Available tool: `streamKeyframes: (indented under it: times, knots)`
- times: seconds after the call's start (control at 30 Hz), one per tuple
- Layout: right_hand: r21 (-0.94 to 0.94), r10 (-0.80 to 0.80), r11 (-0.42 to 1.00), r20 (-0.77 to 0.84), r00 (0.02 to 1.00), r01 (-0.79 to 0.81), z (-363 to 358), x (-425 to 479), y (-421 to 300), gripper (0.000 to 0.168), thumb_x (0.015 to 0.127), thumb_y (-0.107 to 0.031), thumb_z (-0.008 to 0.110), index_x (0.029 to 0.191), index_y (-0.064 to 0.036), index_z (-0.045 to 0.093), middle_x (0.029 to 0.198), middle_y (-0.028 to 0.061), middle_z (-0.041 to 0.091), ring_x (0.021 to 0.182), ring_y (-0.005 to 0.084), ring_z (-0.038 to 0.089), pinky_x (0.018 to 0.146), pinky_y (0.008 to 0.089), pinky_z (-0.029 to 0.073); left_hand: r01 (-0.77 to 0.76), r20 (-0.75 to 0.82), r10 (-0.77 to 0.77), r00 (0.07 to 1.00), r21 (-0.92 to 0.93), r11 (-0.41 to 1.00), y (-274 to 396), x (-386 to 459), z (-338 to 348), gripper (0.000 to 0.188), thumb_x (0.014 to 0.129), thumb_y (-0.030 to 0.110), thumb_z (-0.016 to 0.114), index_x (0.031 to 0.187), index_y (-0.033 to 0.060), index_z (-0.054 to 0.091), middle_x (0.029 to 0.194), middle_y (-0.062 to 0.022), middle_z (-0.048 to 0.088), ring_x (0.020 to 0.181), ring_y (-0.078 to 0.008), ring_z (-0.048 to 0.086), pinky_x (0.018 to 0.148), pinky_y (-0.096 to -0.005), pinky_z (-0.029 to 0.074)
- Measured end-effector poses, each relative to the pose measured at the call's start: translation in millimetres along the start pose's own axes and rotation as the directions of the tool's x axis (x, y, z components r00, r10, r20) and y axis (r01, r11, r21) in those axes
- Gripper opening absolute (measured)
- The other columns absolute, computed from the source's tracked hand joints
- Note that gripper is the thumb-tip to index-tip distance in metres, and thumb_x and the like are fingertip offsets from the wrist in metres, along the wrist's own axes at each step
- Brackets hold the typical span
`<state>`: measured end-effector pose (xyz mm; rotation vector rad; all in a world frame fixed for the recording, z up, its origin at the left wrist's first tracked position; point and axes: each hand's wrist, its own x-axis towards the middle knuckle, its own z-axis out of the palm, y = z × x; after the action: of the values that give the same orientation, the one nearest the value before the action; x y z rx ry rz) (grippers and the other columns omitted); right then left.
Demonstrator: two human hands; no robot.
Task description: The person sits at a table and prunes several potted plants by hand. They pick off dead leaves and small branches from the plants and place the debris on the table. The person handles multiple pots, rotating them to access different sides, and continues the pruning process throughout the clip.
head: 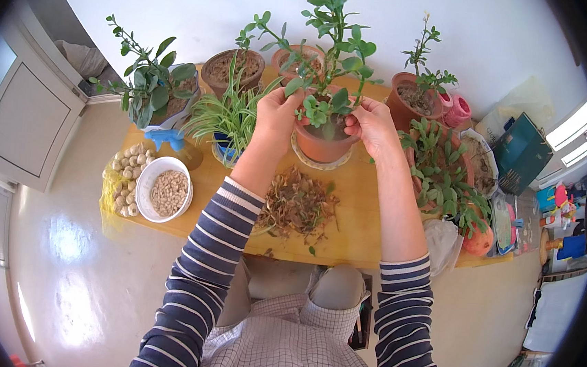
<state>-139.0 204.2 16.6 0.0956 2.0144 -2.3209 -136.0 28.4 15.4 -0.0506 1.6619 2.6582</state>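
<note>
A tall green leafy plant (pixel 337 26) grows in a terracotta pot (pixel 323 145), which stands on a pale saucer (pixel 305 159) before me. My left hand (pixel 277 115) is at the pot's left rim, thumb and fingers pinched on a low leaf of this plant. Across the pot, my right hand (pixel 375 127) has its fingertips closed about a low stem at the right rim. The soil is mostly hidden by foliage and fingers. Nearer to me, a heap of dried brown leaves (pixel 299 204) lies on the yellow wooden table (pixel 357 225) between my forearms.
Left of my arms are a spider plant (pixel 229 111), a spray bottle with a blue head (pixel 165 138), a white tub of pale seeds or kernels (pixel 168 194) and netted round bulbs (pixel 126 191). A trailing potted plant (pixel 442 169), plastic bag (pixel 441 242) and reddish round fruit (pixel 478 240) stand right.
</note>
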Motion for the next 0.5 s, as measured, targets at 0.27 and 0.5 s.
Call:
streamKeyframes:
  times: [0.27,0.5]
  knots:
    - [0.099,-0.035,0.994,-0.014,0.999,0.036,-4.4,-4.2,3.1,0.017,0.082,-0.017,0.064,0.09,-0.002,0.062,0.067,-0.002,0.054,0.055,0.0047,0.05,0.047,0.0183,0.046,0.137,0.116,-0.111,0.987,-0.249,0.959,2.3,1.4,5.8,0.017,0.087,0.003,0.05,0.103,-0.0007,0.055,0.093,-0.0063,0.058,0.08,-0.0147,0.054,0.068,-0.0275,0.047]
    - [0.225,-0.076,0.969,-0.143,0.987,0.107,-30.3,-4.5,9.4,0.014,0.082,-0.012,0.06,0.09,-0.001,0.06,0.068,0.0006,0.056,0.053,0.0066,0.052,0.046,0.0222,0.049,0.164,0.174,-0.137,0.975,-0.15,0.975,-15.3,4.6,3.5,0.021,0.086,0.003,0.051,0.107,0.001,0.055,0.1,-0.0081,0.058,0.087,-0.0179,0.056,0.071,-0.0306,0.047]
